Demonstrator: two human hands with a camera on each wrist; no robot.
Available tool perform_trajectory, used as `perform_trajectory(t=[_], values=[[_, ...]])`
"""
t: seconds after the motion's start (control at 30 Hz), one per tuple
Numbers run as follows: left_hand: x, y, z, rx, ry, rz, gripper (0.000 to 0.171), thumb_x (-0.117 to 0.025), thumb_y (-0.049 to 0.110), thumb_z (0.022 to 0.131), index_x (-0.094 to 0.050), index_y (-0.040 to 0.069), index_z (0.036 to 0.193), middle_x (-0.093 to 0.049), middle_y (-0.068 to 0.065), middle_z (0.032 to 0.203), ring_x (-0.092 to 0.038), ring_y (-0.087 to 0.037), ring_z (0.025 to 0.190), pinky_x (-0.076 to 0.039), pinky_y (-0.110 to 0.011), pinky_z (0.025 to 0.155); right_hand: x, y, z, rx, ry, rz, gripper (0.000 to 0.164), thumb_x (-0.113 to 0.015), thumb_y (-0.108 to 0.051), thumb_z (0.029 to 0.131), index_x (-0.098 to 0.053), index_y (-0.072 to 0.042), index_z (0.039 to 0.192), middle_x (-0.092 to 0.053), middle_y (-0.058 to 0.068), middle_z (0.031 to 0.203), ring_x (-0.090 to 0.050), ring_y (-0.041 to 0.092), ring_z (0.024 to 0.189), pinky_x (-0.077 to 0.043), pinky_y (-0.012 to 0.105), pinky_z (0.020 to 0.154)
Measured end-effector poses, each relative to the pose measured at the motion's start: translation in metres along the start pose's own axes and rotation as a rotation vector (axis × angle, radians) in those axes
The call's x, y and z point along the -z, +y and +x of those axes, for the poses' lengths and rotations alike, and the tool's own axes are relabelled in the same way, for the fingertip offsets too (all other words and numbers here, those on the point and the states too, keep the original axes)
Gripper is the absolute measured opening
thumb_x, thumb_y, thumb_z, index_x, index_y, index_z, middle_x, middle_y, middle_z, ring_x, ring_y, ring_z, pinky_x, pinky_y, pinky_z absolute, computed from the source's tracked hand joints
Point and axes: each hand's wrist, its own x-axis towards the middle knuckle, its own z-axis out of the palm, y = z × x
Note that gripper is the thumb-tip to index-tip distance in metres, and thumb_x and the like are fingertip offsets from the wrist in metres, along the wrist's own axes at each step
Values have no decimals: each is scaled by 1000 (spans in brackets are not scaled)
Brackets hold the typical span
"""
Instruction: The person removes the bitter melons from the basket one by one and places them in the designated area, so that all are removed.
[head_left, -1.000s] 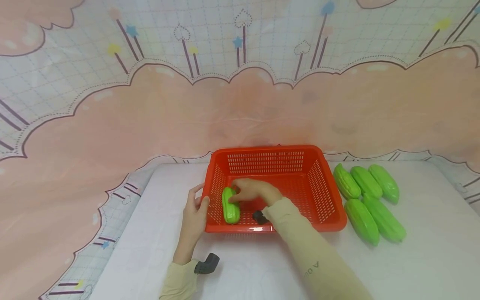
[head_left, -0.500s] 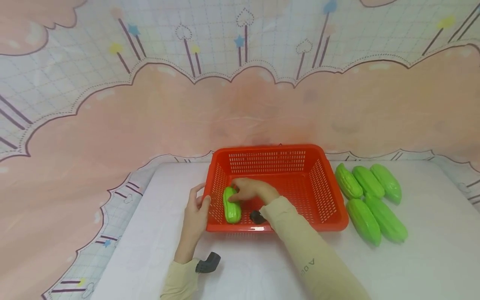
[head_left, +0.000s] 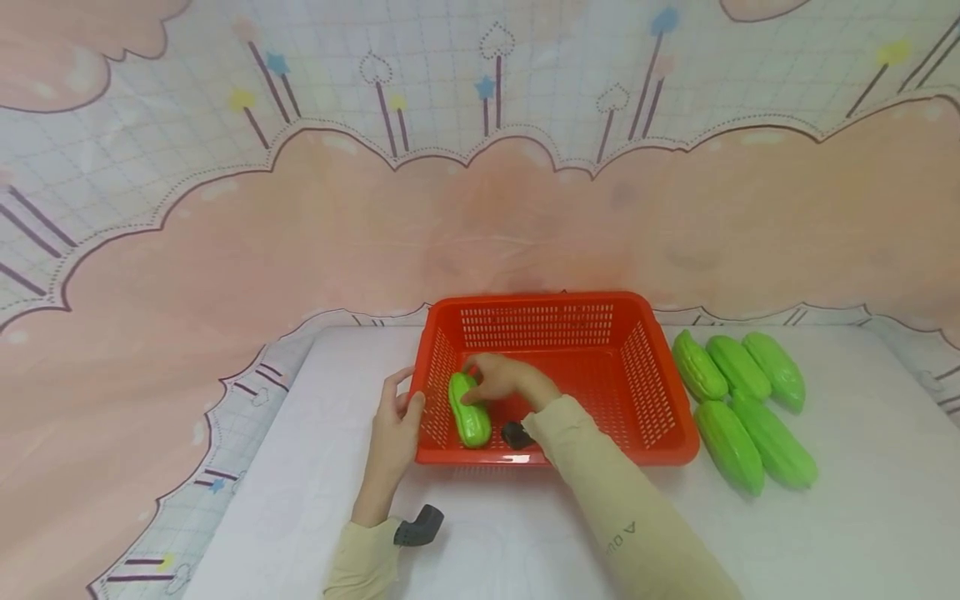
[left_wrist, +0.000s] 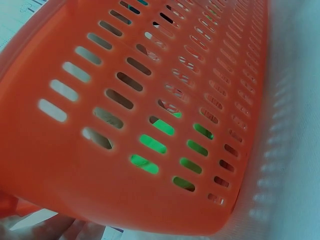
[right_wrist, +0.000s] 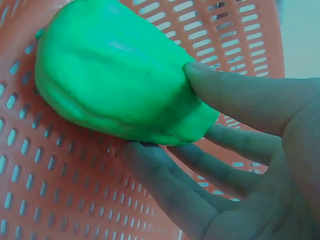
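Note:
A bright green, long, gourd-like vegetable [head_left: 469, 414] with lengthwise ridges lies near the left side inside the red plastic basket [head_left: 555, 456]. My right hand [head_left: 501, 379] reaches into the basket and holds it near its far end. In the right wrist view the thumb lies on one side of the gourd-like vegetable [right_wrist: 110, 75] and the fingers on the other. My left hand [head_left: 397, 425] grips the basket's left rim, thumb toward the front corner. In the left wrist view green shows through the slots of the basket wall [left_wrist: 65, 165], and only part of that hand shows, at lower left.
Several more green gourd-like vegetables [head_left: 738, 375] lie in two rows on the white table [head_left: 862, 517], right of the basket. A patterned cloth backdrop [head_left: 480, 225] rises behind the table. A black wrist device [head_left: 420, 527] sticks out from the left sleeve.
The vegetable in my right hand has tilted slightly, its near end shifting right, away from the basket's left wall. The left hand keeps its place on the rim.

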Motion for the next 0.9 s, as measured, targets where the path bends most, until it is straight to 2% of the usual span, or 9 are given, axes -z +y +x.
perform_trajectory(t=[0.4,0.6,0.9], values=[[-1,0,0,-1,6,11,43,-45,11,103,-41,13,145,-68,-24,114,-66,-31,94,-56,-41,77,3,-4,-6,38,49,-4,57,-72,-16,91,-49,-4,141,-60,13,131,-57,28,116,-49,42,101],[-1,-1,1,-5,1,2,42,-46,11,103,-41,13,145,-68,-24,112,-67,-32,93,-56,-38,74,6,-6,-11,64,88,-8,52,-73,-14,89,-53,-6,136,-61,11,127,-58,27,111,-53,38,92],[0,1,-1,10,-3,-9,43,-45,12,103,-40,14,146,-67,-24,117,-67,-33,96,-58,-43,78,14,-9,-22,99,132,19,51,-73,-10,88,-55,-4,136,-62,13,125,-60,25,105,-56,32,83]])
